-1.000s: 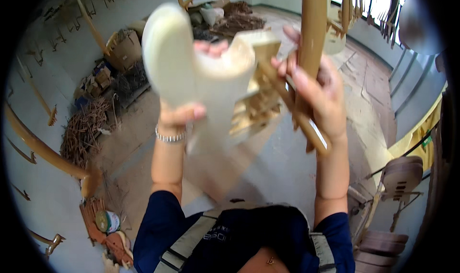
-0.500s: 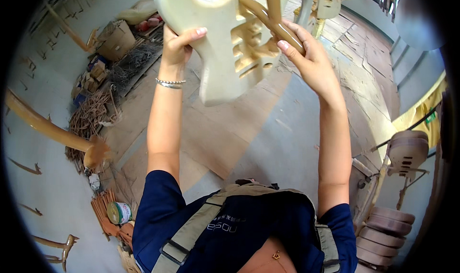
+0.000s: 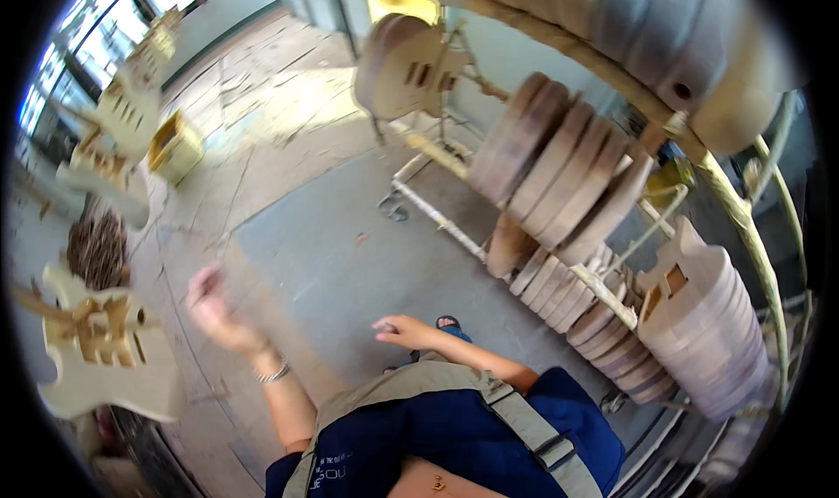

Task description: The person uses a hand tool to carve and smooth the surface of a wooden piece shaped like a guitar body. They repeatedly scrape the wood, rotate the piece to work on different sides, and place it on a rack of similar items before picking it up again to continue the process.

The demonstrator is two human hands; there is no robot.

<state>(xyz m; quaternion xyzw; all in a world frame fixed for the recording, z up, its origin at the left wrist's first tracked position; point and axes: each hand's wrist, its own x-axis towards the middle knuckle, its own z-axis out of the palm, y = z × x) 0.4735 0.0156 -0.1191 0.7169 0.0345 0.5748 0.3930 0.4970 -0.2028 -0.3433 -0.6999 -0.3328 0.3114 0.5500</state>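
My left hand (image 3: 214, 310), smeared by motion, is held out above the floor to the left. No object shows in it, and the blur hides how its fingers are set. Close in front of my waist, my right hand (image 3: 400, 330) has its fingers curled in, with nothing seen in them. A pale electric guitar body (image 3: 109, 376) with routed cavities hangs at the left, apart from my left hand and nearest to it. On the right, several wooden guitar bodies (image 3: 568, 166) stand in a row on a rack (image 3: 446, 222), out of reach of both hands.
More guitar bodies (image 3: 708, 323) are stacked low at the right, and others line the rack's upper bar (image 3: 559, 39). At the far left stand a yellow bin (image 3: 175, 148) and a bundle of thin sticks (image 3: 98, 246). A caster (image 3: 393, 208) sticks out under the rack.
My hands have let go of the pale guitar body and the brown stick-like piece beside it, and dropped lower. The view has swung right, toward the rack.
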